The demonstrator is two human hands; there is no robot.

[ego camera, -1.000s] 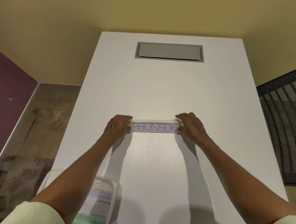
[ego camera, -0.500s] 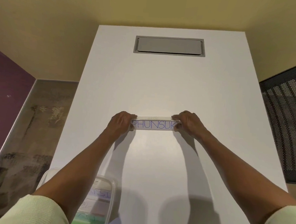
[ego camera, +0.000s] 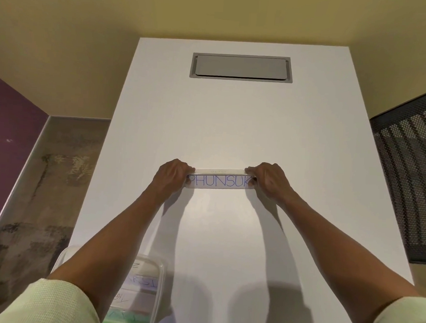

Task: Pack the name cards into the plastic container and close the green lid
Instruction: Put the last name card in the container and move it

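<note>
Name card: lay mid-table, pinched at its ends by left hand and right hand.
Plastic container: sat at table's near-left corner, held lettered cards.

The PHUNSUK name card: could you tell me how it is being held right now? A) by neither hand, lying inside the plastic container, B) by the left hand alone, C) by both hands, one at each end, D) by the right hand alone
C: the left hand and the right hand each grip one end of the PHUNSUK name card, out over the white table.
</note>
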